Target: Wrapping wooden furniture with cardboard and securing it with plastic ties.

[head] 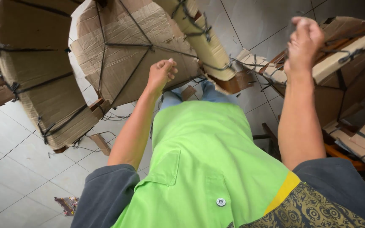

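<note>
Both hands were closed: the left hand (162,72) fisted against a strapped cardboard bundle (127,46), the right hand (303,42) pinching a dark strap (294,29) over another bundle (343,55). Four wrapped bundles stood on pale tiled floor (17,169).

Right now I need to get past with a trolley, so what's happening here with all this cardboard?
A person in a green shirt stands on a tiled floor among cardboard-wrapped bundles tied with dark cord. The left hand is closed against the middle bundle. The right hand is raised in a fist, seemingly gripping cord above the right bundle. Another bundle stands at the left.
</note>
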